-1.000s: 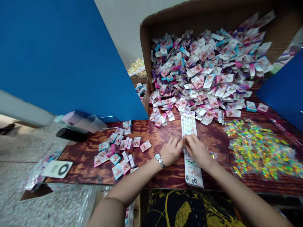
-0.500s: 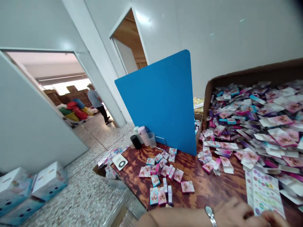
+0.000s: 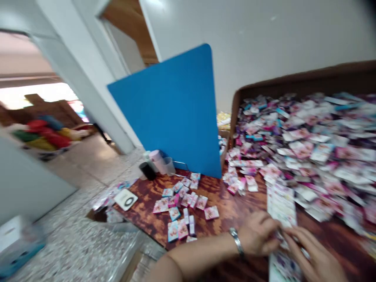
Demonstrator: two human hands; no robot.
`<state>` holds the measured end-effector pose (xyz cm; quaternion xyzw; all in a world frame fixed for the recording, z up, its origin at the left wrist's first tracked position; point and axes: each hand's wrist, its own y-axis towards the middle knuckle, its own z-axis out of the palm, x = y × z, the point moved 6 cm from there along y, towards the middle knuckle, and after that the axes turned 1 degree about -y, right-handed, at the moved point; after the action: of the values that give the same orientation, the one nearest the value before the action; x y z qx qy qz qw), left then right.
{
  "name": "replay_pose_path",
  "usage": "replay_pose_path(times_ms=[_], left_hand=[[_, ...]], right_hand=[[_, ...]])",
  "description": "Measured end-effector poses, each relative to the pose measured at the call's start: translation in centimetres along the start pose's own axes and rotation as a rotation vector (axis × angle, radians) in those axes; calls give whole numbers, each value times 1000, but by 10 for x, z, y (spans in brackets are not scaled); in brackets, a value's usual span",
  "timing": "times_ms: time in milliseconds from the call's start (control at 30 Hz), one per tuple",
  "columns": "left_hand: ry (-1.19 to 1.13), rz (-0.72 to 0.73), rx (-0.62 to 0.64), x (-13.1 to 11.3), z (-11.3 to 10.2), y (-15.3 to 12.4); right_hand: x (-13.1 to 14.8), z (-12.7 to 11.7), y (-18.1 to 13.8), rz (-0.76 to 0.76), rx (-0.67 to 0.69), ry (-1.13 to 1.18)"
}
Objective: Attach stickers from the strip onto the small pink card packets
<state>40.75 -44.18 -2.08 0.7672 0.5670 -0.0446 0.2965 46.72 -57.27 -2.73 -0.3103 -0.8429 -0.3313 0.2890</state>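
Observation:
My left hand, with a silver watch on its wrist, has its fingers closed in a pinch. My right hand meets it fingertip to fingertip, its fingers bent and closed too. Something small and pale sits between the fingertips, too blurred and covered to name. Beneath both hands lies a long printed sheet with coloured round marks, partly hidden by them. To the left on the brown table, several small pink, blue and white boxes stand and lie in a loose group.
Folded-open small cartons spill from a large cardboard box at the right. A blue panel rises behind the table. Cups and a black cylinder stand by it, near a white square device. An open bin sits beside the left edge.
The view has swung right and moved, so the table things appear further left. My hands have come together over the printed sheet, and more of my right hand shows.

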Motion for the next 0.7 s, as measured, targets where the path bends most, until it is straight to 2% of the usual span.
replay_pose_path(times_ms=[100,167,300,400,567,700], left_hand=[[-57,-24,-95,-6,-21,3],[-105,-9,-82,-7,-27,7],[-144,5,-86,-6,-27,13],[-134,29,-95,-11,-25,11],[-90,89,-77,-15,-23,9],[-51,137,-89,-17,-23,7]], right_hand=[[21,-3,6,124,55,89],[25,-6,11,235,-3,156],[24,-9,11,326,-84,222],[24,-8,6,350,-124,239],[28,-5,4,304,-189,146],[27,-2,2,326,-196,232]])
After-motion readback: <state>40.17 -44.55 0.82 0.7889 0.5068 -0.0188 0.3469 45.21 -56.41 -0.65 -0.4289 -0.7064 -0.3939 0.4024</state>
